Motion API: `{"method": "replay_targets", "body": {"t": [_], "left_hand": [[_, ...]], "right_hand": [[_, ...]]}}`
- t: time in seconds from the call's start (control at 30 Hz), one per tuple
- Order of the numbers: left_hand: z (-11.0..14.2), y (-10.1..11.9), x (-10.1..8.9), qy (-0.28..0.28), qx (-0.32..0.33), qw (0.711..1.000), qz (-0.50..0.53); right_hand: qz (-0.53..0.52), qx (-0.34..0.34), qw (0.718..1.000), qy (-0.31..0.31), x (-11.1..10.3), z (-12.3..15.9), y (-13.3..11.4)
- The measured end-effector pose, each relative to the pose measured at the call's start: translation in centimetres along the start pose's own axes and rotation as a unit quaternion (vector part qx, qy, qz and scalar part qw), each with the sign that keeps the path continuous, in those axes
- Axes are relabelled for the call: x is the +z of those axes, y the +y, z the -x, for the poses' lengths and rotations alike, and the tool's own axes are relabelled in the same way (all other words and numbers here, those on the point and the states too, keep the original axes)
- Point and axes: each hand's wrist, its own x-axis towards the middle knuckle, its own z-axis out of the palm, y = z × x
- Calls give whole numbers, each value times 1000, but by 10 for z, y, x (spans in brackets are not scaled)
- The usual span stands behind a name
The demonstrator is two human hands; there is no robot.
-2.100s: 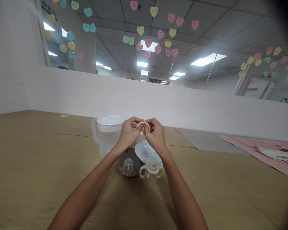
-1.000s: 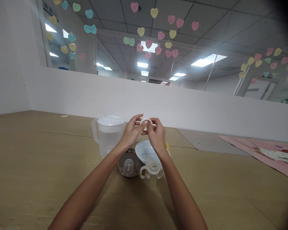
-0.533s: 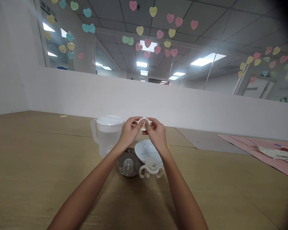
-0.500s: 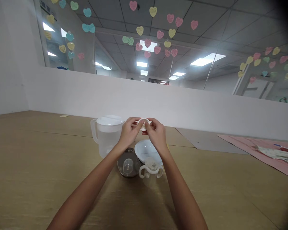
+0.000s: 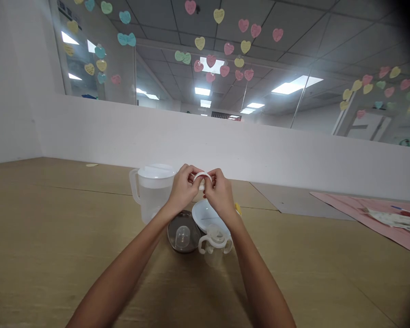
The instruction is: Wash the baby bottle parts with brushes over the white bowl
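Observation:
Both hands hold a white bottle ring up in front of me, above the things on the table. My left hand pinches its left side, thumb at the lower edge. On the other side, the fingers and thumb of my right hand are closed on it too. Whether a teat sits inside the ring is hard to make out. Below them stands a clear baby bottle with two white handles. Beside it, a clear domed cap rests in a dark round dish. A white bowl is partly hidden by my right wrist.
A translucent lidded pitcher stands left of the bowl. Something yellow shows past my right wrist. Farther right lie a grey mat and a pink cloth with papers and a pen. A white wall rises behind the table.
The ring has tilted, so its rim now shows as an arch instead of a round face. My hands have shifted slightly left, and more of the yellow thing shows.

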Motion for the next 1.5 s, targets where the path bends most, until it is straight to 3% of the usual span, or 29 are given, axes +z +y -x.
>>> {"method": "replay_targets", "body": {"t": [0.2, 0.4, 0.57, 0.7, 0.83, 0.97, 1.17, 1.33, 1.5], "left_hand": [[3, -4, 2, 29, 21, 998, -46], [3, -8, 6, -13, -52, 997, 50], [1, -6, 3, 21, -56, 996, 73], [0, -6, 0, -1, -45, 997, 63], [-1, -6, -1, -15, -54, 994, 95], [-1, -4, -1, 16, -44, 998, 45], [2, -2, 2, 39, -16, 998, -38], [3, -5, 4, 15, 1, 999, -40], [0, -9, 3, -60, -53, 992, 99]], "right_hand": [[10, 6, 1000, 24, 4, 0, 0], [-43, 65, 997, 24, 7, -1, 6], [47, 38, 998, -1, -1, -2, 0], [18, 4, 1000, 9, -4, -3, -2], [-26, 18, 999, 20, -5, -5, 1], [-40, 22, 999, 14, -4, -5, 3], [20, 9, 999, 26, -4, -3, -1], [32, 6, 999, 36, -6, -3, -3], [-59, 36, 996, 53, -3, -4, -1]]}}
